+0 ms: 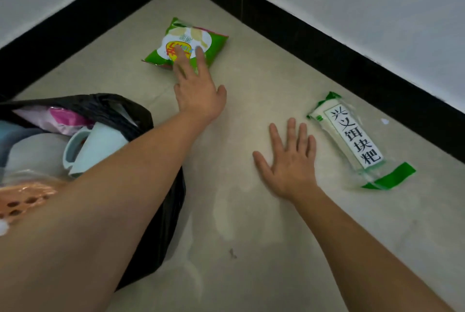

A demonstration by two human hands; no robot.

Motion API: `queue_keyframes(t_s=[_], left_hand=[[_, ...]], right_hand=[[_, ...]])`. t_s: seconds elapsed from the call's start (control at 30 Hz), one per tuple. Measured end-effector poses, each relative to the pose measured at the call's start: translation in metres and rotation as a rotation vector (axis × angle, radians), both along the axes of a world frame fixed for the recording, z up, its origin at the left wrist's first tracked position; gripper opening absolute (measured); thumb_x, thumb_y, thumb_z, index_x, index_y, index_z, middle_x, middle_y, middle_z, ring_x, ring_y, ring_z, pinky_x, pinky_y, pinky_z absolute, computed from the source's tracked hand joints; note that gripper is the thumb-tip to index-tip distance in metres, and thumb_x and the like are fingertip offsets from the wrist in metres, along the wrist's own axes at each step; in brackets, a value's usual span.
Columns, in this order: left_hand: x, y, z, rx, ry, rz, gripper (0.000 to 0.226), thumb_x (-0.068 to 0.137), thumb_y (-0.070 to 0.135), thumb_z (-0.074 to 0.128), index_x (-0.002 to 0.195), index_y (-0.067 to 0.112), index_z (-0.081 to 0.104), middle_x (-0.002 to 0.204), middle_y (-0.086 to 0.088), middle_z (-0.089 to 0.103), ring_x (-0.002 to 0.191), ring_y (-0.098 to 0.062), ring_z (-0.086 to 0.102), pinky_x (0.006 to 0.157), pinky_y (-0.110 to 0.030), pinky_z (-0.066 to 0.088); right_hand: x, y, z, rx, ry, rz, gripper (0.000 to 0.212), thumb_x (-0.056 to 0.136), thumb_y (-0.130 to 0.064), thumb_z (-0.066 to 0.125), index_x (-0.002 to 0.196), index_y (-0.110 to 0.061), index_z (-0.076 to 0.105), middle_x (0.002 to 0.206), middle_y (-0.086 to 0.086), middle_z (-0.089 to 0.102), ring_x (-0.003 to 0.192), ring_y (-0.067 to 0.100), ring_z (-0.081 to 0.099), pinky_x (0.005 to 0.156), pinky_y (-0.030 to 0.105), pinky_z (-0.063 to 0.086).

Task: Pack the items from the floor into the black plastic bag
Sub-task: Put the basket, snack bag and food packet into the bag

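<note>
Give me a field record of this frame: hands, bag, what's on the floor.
left hand: open, fingers stretched onto the green chip bag, no grip yet
right hand: open, palm flat on the floor, beside the rice cake pack, not touching it
black plastic bag: open, at left; pale blue mug and pink packet inside
left to pack: green chip bag, rice cake pack
</note>
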State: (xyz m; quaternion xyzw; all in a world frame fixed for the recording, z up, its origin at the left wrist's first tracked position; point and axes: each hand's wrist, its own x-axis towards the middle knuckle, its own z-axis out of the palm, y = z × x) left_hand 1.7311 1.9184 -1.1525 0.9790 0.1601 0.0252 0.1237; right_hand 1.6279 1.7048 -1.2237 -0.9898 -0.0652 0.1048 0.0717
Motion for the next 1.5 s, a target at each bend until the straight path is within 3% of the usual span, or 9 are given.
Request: queue_keyframes(t_s=[0.17, 0.33, 0.6, 0.73, 0.8, 0.9, 1.1, 1.3, 1.5], left_hand=[[0.034, 0.020, -0.003, -0.094, -0.004, 0.246, 0.104, 0.080, 0.050, 0.069, 0.155, 0.030, -0.001, 0.161, -0.021, -0.015, 0.146, -0.048, 0.004, 0.106, -0.056, 0.038], [0.010, 0.026, -0.006, -0.218, 0.016, 0.090, 0.062, 0.084, -0.001, 0.054, 0.143, 0.016, 0.043, 0.158, -0.015, 0.020, 0.124, -0.042, 0.049, 0.102, -0.043, 0.040], [-0.090, -0.013, -0.001, -0.294, -0.003, -0.090, 0.058, 0.079, -0.011, 0.047, 0.133, 0.011, 0.054, 0.127, -0.021, 0.047, 0.108, -0.044, 0.055, 0.093, -0.047, 0.045], [-0.150, -0.024, 0.003, -0.372, 0.047, -0.177, 0.060, 0.080, -0.009, 0.051, 0.135, 0.015, 0.055, 0.129, -0.012, 0.048, 0.110, -0.037, 0.056, 0.095, -0.042, 0.046], [-0.182, -0.028, 0.007, -0.403, 0.087, -0.281, 0.058, 0.082, -0.007, 0.052, 0.136, 0.015, 0.053, 0.133, -0.009, 0.047, 0.114, -0.034, 0.055, 0.095, -0.040, 0.046], [-0.216, -0.024, 0.023, -0.331, 0.209, -0.424, 0.059, 0.088, 0.002, 0.051, 0.144, 0.017, 0.042, 0.146, -0.007, 0.036, 0.122, -0.034, 0.052, 0.098, -0.042, 0.045], [-0.245, 0.031, 0.107, -0.116, 0.035, -0.653, 0.047, 0.092, 0.023, 0.058, 0.138, 0.014, 0.049, 0.143, -0.007, 0.043, 0.121, -0.024, 0.054, 0.094, -0.036, 0.048], [-0.294, 0.099, 0.158, 0.118, -0.194, -0.526, 0.051, 0.088, 0.047, 0.061, 0.128, 0.016, 0.054, 0.120, -0.003, 0.052, 0.108, -0.018, 0.050, 0.087, -0.030, 0.047], [-0.368, 0.132, 0.118, 0.029, -0.026, -0.384, 0.057, 0.083, 0.062, 0.060, 0.121, 0.019, 0.053, 0.113, 0.004, 0.051, 0.104, -0.017, 0.051, 0.084, -0.037, 0.050]], right_hand=[[0.000, -0.001, -0.002, -0.011, 0.032, 0.001, 0.081, 0.089, -0.077, 0.007, 0.157, -0.035, -0.010, 0.164, 0.012, -0.021, 0.149, 0.034, -0.024, 0.120, 0.052, -0.011], [0.000, 0.000, 0.002, -0.017, 0.057, 0.000, 0.082, 0.088, -0.078, 0.005, 0.157, -0.035, -0.012, 0.164, 0.011, -0.023, 0.149, 0.033, -0.025, 0.120, 0.051, -0.012], [0.008, -0.002, 0.029, 0.202, 0.240, -0.079, 0.075, 0.093, -0.075, 0.015, 0.158, -0.039, 0.003, 0.166, 0.002, -0.017, 0.151, 0.023, -0.022, 0.120, 0.042, -0.018], [0.006, -0.008, 0.061, 0.884, 0.260, -0.451, 0.106, 0.073, -0.090, 0.036, 0.158, -0.028, 0.019, 0.161, -0.002, 0.031, 0.144, 0.008, 0.027, 0.114, 0.029, 0.019], [-0.006, -0.003, 0.071, 0.858, 0.274, -0.429, 0.120, 0.063, -0.089, 0.053, 0.157, -0.021, 0.022, 0.152, 0.002, 0.046, 0.138, 0.015, 0.043, 0.111, 0.030, 0.031], [-0.017, 0.003, 0.068, 0.707, 0.286, -0.300, 0.091, 0.071, -0.063, 0.077, 0.145, -0.022, 0.044, 0.133, -0.003, 0.062, 0.118, 0.015, 0.059, 0.094, 0.023, 0.041], [-0.006, 0.027, 0.107, 0.729, -0.008, -0.170, 0.074, 0.080, -0.039, 0.080, 0.142, -0.019, 0.046, 0.133, 0.006, 0.062, 0.121, 0.025, 0.058, 0.090, 0.024, 0.039], [-0.010, 0.084, 0.194, 1.199, -0.251, -0.209, 0.070, 0.084, -0.039, 0.075, 0.144, -0.021, 0.042, 0.125, -0.012, 0.060, 0.111, 0.002, 0.060, 0.103, 0.032, 0.048], [-0.054, 0.139, 0.233, 1.388, -0.179, -0.061, 0.071, 0.086, -0.037, 0.076, 0.145, -0.022, 0.040, 0.123, -0.015, 0.061, 0.107, -0.007, 0.061, 0.091, 0.018, 0.052]])
